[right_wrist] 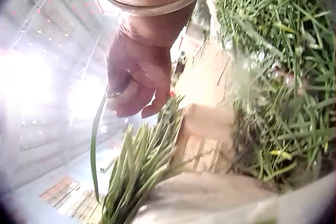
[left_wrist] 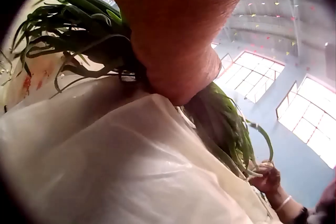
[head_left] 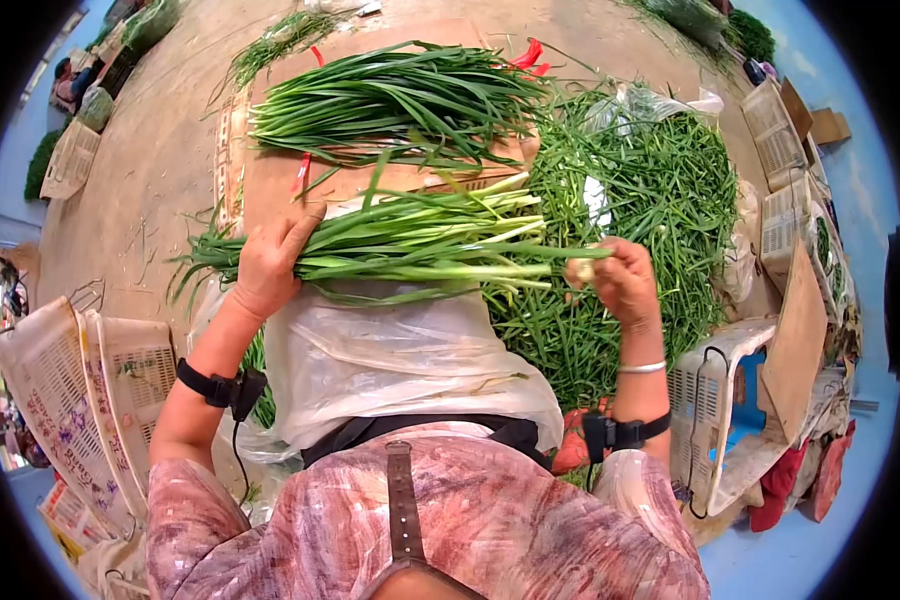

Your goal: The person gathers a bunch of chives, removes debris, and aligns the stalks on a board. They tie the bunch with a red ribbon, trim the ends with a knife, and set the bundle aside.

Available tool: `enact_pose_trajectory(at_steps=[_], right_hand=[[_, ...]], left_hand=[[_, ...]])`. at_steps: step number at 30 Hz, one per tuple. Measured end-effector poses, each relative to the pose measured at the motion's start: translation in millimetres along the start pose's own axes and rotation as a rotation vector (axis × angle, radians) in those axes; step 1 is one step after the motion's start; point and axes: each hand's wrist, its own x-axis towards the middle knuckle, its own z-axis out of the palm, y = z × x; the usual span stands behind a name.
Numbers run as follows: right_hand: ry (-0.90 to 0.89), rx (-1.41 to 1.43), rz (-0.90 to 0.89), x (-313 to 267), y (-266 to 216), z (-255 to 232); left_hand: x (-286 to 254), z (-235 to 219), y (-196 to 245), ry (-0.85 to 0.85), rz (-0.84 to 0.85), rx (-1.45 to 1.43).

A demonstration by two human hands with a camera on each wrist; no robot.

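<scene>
In the head view my left hand grips a bunch of garlic chives by its leafy part. The bunch lies across the lap over a whitish plastic sheet, pale stem ends toward the right. My right hand, fingers curled, pinches a single green leaf beside those stem ends; in the right wrist view this leaf hangs down from the fingertips. The left wrist view shows the left hand from behind, its fingers mostly hidden, with leaves spilling out on both sides.
Ahead, a larger bundle of chives lies on a cardboard-topped surface with red ties. A heap of loose green leaves spreads close on the right. Plastic crates stand at the left and right.
</scene>
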Motion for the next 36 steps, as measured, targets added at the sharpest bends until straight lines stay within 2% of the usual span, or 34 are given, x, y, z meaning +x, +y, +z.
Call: enact_pose_trajectory(at_steps=[2,3,4,6,8,9,10,12,13,15,16,18,20,22,23,24,26,28,34,36], right_hand=[[0.081,-0.061,0.087,-8,-19,-17],[0.243,-0.711,0.241,-6,-28,-27],[0.23,-1.404,0.323,-10,-32,-31],[0.333,-1.949,0.462,-9,-39,-22],[0.402,-1.329,0.036,10,-43,10],[0.328,-1.166,-0.028,20,-46,41],[0.165,-1.2,-0.238,32,-41,61],[-0.005,-1.329,-0.353,57,-17,81],[-0.036,-1.426,-0.242,64,-16,94],[-0.098,-1.311,-0.315,74,-2,97],[-0.114,-1.278,-0.34,75,-1,100],[-0.077,-1.176,-0.401,74,-8,109],[-0.061,-1.201,-0.359,72,-7,112],[-0.092,-0.854,-0.178,74,12,101],[-0.06,-0.734,-0.246,72,23,98],[-0.058,-0.737,-0.238,70,23,97],[-0.023,-0.542,-0.079,67,23,96],[-0.038,-0.566,-0.062,64,13,102],[-0.161,-1.152,-0.271,67,4,109],[-0.173,-1.182,-0.268,71,0,110]], left_hand=[[2,-1,2,0.023,0.027,-0.009],[3,0,2,0.049,0.043,-0.011],[1,0,3,0.051,0.037,-0.011],[0,0,4,0.056,0.06,0.039],[1,2,5,0.081,0.062,0.049],[1,2,5,0.094,0.076,0.056],[1,2,5,0.09,0.084,0.057],[3,3,3,0.129,0.103,0.093],[6,-1,3,0.134,0.1,0.099],[18,-17,4,0.24,0.164,0.184],[23,-27,4,0.24,0.151,0.189],[27,-43,6,0.349,0.183,0.224],[19,-41,4,0.36,0.176,0.241],[4,-18,-5,0.258,0.165,0.215],[-4,-6,-6,0.249,0.149,0.191],[-6,-2,-5,0.246,0.147,0.183],[-15,0,-3,0.216,0.126,0.133],[-15,-2,-5,0.2,0.13,0.127],[-8,-8,-7,0.065,0.201,0.06],[-7,-9,-7,0.044,0.208,0.059]])
